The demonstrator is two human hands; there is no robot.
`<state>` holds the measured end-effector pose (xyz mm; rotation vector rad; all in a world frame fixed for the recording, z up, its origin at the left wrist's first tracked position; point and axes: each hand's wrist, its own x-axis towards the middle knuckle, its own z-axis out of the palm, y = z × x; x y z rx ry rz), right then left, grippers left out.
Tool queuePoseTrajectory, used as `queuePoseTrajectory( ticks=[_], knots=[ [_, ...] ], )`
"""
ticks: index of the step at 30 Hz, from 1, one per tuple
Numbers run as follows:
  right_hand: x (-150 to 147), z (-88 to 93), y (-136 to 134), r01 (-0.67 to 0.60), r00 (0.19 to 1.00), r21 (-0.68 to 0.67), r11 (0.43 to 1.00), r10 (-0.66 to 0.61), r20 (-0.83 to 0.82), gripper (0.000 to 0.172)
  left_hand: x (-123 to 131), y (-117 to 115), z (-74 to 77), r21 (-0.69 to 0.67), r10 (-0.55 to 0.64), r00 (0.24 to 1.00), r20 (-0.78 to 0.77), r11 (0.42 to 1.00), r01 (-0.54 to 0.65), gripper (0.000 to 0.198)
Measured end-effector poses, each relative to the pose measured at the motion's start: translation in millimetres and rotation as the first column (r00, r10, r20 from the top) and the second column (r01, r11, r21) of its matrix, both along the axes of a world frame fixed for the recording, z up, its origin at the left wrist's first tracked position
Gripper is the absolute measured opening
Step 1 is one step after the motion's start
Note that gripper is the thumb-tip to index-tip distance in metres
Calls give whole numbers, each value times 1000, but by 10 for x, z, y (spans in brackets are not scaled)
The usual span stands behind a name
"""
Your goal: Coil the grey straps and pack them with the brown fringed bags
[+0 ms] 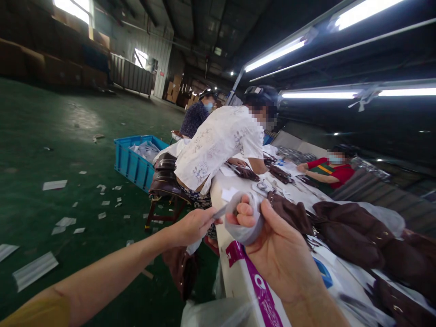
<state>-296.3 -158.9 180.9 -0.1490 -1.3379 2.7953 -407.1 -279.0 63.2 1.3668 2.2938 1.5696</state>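
Observation:
A roll of whitish tape (250, 234) is in my right hand (279, 254), whose fingers pass through the ring and curl over its edge. To the left, my left hand (194, 227) pinches the strip coming off the roll, which is stretched between both hands. Beneath the roll is a white and purple printed box or pack (260, 290), by the near edge of the white table (223, 245). Brown leather-like bags (354, 231) lie on the table beyond my right hand.
A co-worker in a white patterned shirt (218, 141) leans over the table; others sit further off. Behind them are a blue crate (132, 159) with white material inside and a stool (163, 204). Paper scraps (54, 185) litter the green floor. Clear plastic (218, 313) sits low in front.

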Motion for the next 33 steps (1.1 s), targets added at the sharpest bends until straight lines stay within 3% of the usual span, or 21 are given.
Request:
queuePoseTrajectory(
  ticks=[6, 9, 14, 17, 18, 19, 20, 22, 23, 24, 25, 27, 29, 31, 33],
  knots=[
    [-122, -23, 136, 235, 960, 105, 966, -215, -177, 18, -110, 123, -158, 70, -113, 989, 92, 992, 106, 20],
    [-167, -62, 215, 335, 918, 120, 934, -296, -264, 22, -125, 120, -198, 113, -180, 954, 240, 981, 157, 17],
    [-210, -104, 294, 494, 835, 193, 848, -401, -377, 26, -113, 57, -171, 219, -446, 746, 494, 895, 390, 24],
    [-213, -157, 345, 601, 767, 303, 739, -428, -478, 23, -74, 15, -154, 309, -539, 598, 593, 838, 449, 30],
    [-209, -190, 375, 645, 740, 389, 658, -411, -533, 22, -54, 2, -154, 340, -563, 545, 622, 821, 459, 32],
    [-205, -233, 413, 688, 713, 497, 528, -368, -597, 22, -33, -12, -155, 369, -582, 497, 644, 805, 465, 34],
    [-199, -288, 457, 724, 688, 600, 342, -289, -666, 22, -10, -28, -153, 392, -598, 457, 659, 791, 470, 37],
    [-183, -433, 547, 730, 677, 674, -113, -22, -736, 21, 25, -66, -139, 425, -627, 388, 676, 761, 490, 41],
    [-170, -519, 584, 709, 693, 636, -306, 136, -708, 22, 34, -89, -125, 432, -634, 359, 685, 751, 500, 41],
    [-152, -608, 609, 686, 716, 576, -444, 271, -643, 25, 34, -114, -108, 430, -634, 333, 698, 743, 513, 41],
    [-125, -697, 619, 663, 742, 527, -532, 368, -561, 28, 24, -140, -90, 418, -626, 309, 716, 738, 530, 40],
    [-46, -853, 591, 606, 794, 496, -622, 445, -414, 25, -26, -187, -60, 375, -591, 270, 760, 739, 560, 38],
    [63, -952, 513, 528, 849, 535, -659, 423, -316, 8, -103, -211, -44, 322, -545, 240, 803, 737, 594, 37],
    [181, -973, 421, 395, 916, 610, -686, 347, -203, 13, -180, -199, -35, 251, -505, 239, 829, 720, 647, 34],
    [293, -910, 357, 178, 979, 709, -682, 192, -61, 8, -228, -149, -12, 161, -486, 262, 834, 668, 727, 31]
  ],
)
